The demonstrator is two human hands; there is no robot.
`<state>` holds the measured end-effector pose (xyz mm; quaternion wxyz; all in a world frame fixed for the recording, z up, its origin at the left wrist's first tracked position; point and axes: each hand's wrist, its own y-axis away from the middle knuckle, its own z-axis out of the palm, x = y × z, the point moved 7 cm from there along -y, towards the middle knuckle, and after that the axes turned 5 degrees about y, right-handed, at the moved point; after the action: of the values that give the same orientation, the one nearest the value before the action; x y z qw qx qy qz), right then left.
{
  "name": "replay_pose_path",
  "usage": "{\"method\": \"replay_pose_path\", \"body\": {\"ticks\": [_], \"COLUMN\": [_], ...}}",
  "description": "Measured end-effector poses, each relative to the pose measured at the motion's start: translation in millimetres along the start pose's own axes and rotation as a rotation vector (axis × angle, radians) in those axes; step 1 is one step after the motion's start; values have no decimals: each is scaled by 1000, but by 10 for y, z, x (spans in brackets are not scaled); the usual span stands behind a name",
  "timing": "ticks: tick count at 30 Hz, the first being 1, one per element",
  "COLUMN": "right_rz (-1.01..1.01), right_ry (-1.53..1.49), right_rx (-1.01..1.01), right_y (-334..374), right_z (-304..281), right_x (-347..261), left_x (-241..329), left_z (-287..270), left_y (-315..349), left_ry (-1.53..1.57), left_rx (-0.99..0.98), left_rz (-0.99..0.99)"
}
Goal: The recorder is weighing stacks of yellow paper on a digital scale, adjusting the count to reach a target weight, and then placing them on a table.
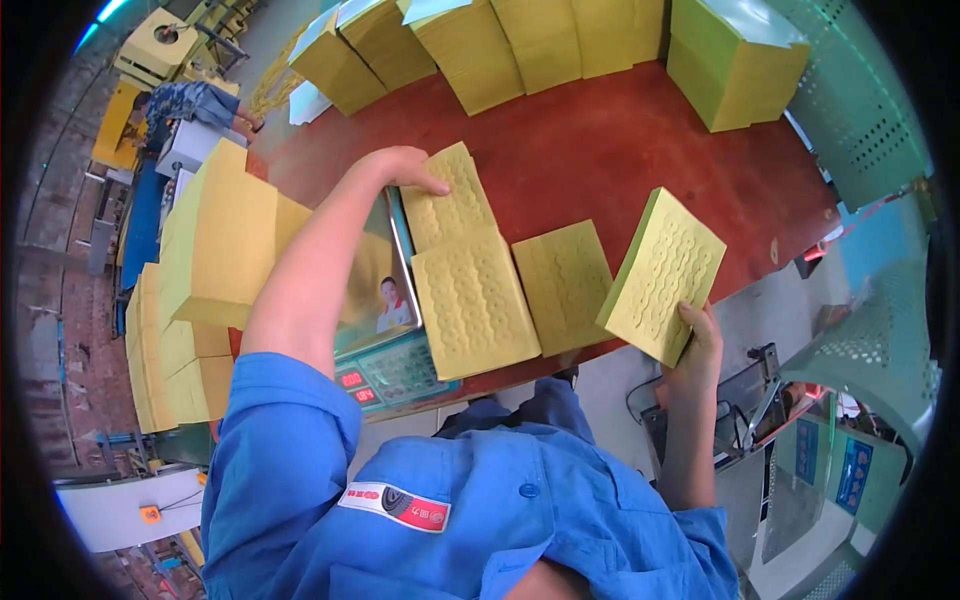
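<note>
Clamped in the right hand [702, 338], with the thumb pressed on the embossed face and the other fingers mostly hidden behind: a block of yellow sheets [668, 280], tilted, apparently lifted clear of the worktop [610, 140] and toward its near edge, right of centre. Noted at the left hand [398, 165]: thumb laid across the top of the far embossed stack [458, 220], remaining fingers largely out of sight; cannot tell how tightly closed, or whether gripping at all. Seemingly touching that, closer to the near edge: the near embossed stack [475, 305]. Just beside it on the right, lower: a shorter embossed stack [568, 290], also close to the near edge. Beneath the left forearm [318, 265], toward the near left corner: a scale [400, 372] with lit red digits. Farther out: tall yellow stacks [470, 60] along the far edge, further yellow piles [225, 240] by the left edge, a perforated green guard [865, 100] beyond the right edge. Risks, by judgement: fanning or shedding of sheets from the tilted block upon any easing of the one-handed pinch; dragging of one touching stack by the other; spillage over the near edge after a sleeve [285, 400] knock.
</note>
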<state>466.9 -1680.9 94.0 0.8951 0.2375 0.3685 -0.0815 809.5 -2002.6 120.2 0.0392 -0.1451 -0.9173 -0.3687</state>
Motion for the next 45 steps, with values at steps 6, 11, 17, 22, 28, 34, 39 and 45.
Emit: {"method": "replay_pose_path", "body": {"ticks": [6,11,17,22,28,34,39,45], "right_rz": [111,127,69,-33,-40,-197,-224,-246], "right_ry": [-17,6,193,574,862,1192,1283,1254], "right_rx": [-11,-58,-205,-483,-492,-335,-285,-256], "right_y": [-255,-574,-938,-1330,-1643,-1825,-2025,-1998], "right_z": [-142,69,828,1603,1807,1688,1565,1662], "right_x": [15,-56,-372,-139,243,180,174,117], "left_x": [248,569,624,528,528,505,528,665], "left_z": [76,38,121,530,556,619,679,666], "left_y": [-56,-203,-186,140,144,101,23,205], "left_ry": [291,454,681,1186,948,1088,1130,1384], "left_rx": [51,321,606,416,492,408,346,258], "left_rz": [-17,182,-26,-9,144,176,105,41]}}
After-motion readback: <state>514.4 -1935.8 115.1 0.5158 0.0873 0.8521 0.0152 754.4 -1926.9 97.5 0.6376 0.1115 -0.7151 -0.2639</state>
